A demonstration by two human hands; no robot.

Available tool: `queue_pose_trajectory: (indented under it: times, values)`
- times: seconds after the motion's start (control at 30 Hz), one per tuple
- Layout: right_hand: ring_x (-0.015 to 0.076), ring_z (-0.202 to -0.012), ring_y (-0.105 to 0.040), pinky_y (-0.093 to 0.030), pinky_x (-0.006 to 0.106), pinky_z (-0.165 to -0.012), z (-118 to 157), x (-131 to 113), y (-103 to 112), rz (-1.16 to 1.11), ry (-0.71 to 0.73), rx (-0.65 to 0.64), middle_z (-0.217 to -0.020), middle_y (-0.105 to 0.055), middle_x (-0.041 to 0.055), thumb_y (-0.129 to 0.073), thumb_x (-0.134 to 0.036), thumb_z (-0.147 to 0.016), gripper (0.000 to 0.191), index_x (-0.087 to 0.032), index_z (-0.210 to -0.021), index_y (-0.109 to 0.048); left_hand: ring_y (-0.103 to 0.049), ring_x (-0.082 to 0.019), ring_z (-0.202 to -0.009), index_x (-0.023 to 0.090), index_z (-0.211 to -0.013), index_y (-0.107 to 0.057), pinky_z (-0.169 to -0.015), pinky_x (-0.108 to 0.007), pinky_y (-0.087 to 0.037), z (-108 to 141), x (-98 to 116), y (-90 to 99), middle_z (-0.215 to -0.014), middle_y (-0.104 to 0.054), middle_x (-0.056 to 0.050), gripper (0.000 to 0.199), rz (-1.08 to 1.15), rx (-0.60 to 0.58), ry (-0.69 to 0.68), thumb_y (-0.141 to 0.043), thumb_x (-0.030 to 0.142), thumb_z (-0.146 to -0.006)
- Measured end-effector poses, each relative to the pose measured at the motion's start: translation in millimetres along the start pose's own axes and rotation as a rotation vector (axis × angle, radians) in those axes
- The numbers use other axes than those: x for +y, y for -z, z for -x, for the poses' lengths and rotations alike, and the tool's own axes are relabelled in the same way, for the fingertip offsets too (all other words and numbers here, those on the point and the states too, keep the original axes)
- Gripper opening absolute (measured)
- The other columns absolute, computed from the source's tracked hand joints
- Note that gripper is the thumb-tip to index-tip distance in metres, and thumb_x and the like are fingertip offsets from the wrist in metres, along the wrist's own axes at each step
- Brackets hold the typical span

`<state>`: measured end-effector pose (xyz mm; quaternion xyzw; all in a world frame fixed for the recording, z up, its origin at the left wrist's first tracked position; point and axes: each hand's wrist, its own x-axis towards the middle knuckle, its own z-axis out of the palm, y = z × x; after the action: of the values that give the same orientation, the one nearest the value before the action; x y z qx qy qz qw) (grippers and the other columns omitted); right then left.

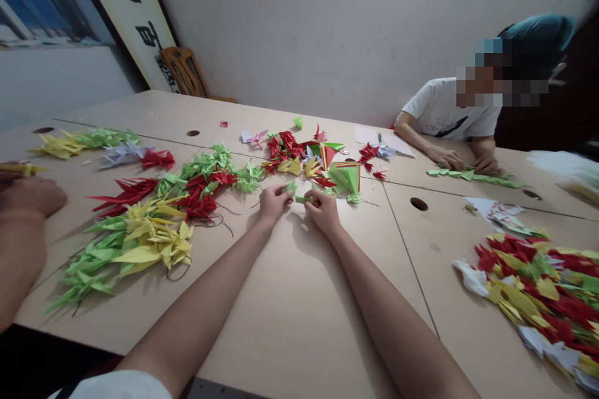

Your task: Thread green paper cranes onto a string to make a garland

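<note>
So here's the scene: both my bare hands are right up near the middle of the bench (299, 299), close together but not quite touching. The left hand (274, 202) and right hand (322, 211) are both closed up, fingertips pinching a little green folded paper piece (302, 198). It's mostly hidden by the fingers, so I can't really tell what shape it is. Another green fold (290, 187) pokes up just past the left hand.

Just ahead of my hands there's a messy heap of red paper cranes (282, 146), plus some yellow ones and green sheets with red edges (344, 177). To the left, long strings of red, yellow and green cranes (140, 230) are laid out on the bench with dark thread trailing off them. There's another big pile of strings (533, 293) over on the right, with white ones mixed in.

Across the bench, a person in a white T-shirt (444, 109) has both hands (486, 165) on a string of green cranes (472, 177). At the far left edge, someone else's hand (28, 196) is close to a yellow crane (21, 168), though I can't tell whether it's holding it. A wooden chair (185, 72) sits against the wall behind the bench.
</note>
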<state>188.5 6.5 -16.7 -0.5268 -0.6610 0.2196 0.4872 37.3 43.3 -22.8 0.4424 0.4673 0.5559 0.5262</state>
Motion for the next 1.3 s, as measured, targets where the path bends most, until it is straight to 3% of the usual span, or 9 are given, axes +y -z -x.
queue_pose_trajectory:
  times: [0.2, 0.37, 0.63, 0.8, 0.93, 1.1, 1.17, 1.3]
  values:
    - [0.0132, -0.055, -0.041, -0.033, 0.026, -0.059, -1, 1, 0, 0.079, 0.123, 0.002, -0.056, -0.041, -0.0037, -0.051, -0.024, -0.071, 0.013, -0.018, -0.077, -0.061, -0.06, -0.013, -0.057, 0.011, -0.089, -0.077, -0.055, -0.024, -0.05, 4, 0, 0.8, -0.073, -0.071, -0.005, 0.04, -0.106, -0.171, -0.013, -0.08, 0.031, -0.055]
    - [0.0142, -0.056, -0.047, -0.036, 0.026, -0.057, -2, 0, -2, 0.012, 0.063, -0.05, -0.065, -0.052, -0.0016, -0.052, -0.028, -0.076, 0.014, -0.019, -0.087, -0.055, -0.064, -0.015, -0.064, 0.012, -0.092, -0.077, -0.063, -0.029, -0.054, 6, 3, 1.9, -0.085, -0.074, -0.008, 0.05, -0.071, -0.264, -0.002, -0.083, 0.042, -0.051]
    - [0.0142, -0.054, -0.046, -0.036, 0.026, -0.055, -1, -2, -2, -0.023, 0.006, -0.031, -0.063, -0.048, -0.0037, -0.052, -0.031, -0.079, 0.015, -0.021, -0.089, -0.047, -0.066, -0.017, -0.065, 0.011, -0.094, -0.077, -0.066, -0.031, -0.056, 3, 2, 2.7, -0.087, -0.074, -0.012, 0.063, -0.034, -0.298, 0.031, -0.083, 0.055, -0.05]
    - [0.0137, -0.052, -0.045, -0.035, 0.026, -0.055, -1, -1, -2, -0.031, -0.01, -0.019, -0.058, -0.046, -0.0054, -0.053, -0.029, -0.079, 0.014, -0.021, -0.09, -0.048, -0.065, -0.016, -0.061, 0.012, -0.099, -0.076, -0.061, -0.027, -0.053, 7, 3, 1.5, -0.075, -0.072, -0.006, 0.056, -0.112, -0.342, -0.003, -0.086, 0.038, -0.051]
    - [0.0117, -0.049, -0.046, -0.037, 0.025, -0.051, 1, -2, -1, -0.096, -0.026, -0.003, -0.067, -0.056, -0.0019, -0.055, -0.034, -0.08, 0.02, -0.019, -0.093, -0.052, -0.063, -0.015, -0.06, 0.013, -0.092, -0.077, -0.058, -0.025, -0.051, 9, 2, 0.2, -0.072, -0.072, -0.004, 0.045, -0.12, -0.265, -0.038, -0.085, 0.033, -0.053]
    - [0.0111, -0.054, -0.047, -0.038, 0.026, -0.052, 1, -1, 7, -0.063, -0.101, 0.399, -0.093, -0.064, 0.0071, -0.047, -0.035, -0.086, 0.023, -0.016, -0.094, -0.058, -0.062, -0.014, -0.058, 0.012, -0.088, -0.077, -0.059, -0.027, -0.052, 8, 1, -1.7, -0.075, -0.073, -0.006, 0.048, -0.049, -0.14, 0.004, -0.087, 0.037, -0.049]
    - [0.0153, -0.067, -0.054, -0.042, 0.027, -0.057, -1, 1, 9, -0.051, -0.104, 0.391, -0.095, -0.064, 0.0089, -0.043, -0.032, -0.086, 0.025, -0.016, -0.094, -0.06, -0.062, -0.014, -0.057, 0.012, -0.086, -0.077, -0.059, -0.027, -0.052, 7, 0, -2.2, -0.075, -0.073, -0.006, 0.05, -0.029, -0.128, 0.026, -0.088, 0.039, -0.045]
    - [0.0226, -0.095, -0.059, -0.047, 0.033, -0.078, -3, 4, 4, 0.03, 0.012, 0.206, -0.104, -0.065, 0.011, -0.051, -0.034, -0.083, 0.029, -0.015, -0.101, -0.063, -0.06, -0.012, -0.054, 0.012, -0.084, -0.077, -0.056, -0.025, -0.05, 6, -1, -1.9, -0.069, -0.071, -0.005, 0.051, -0.002, -0.135, 0.029, -0.088, 0.041, -0.043]
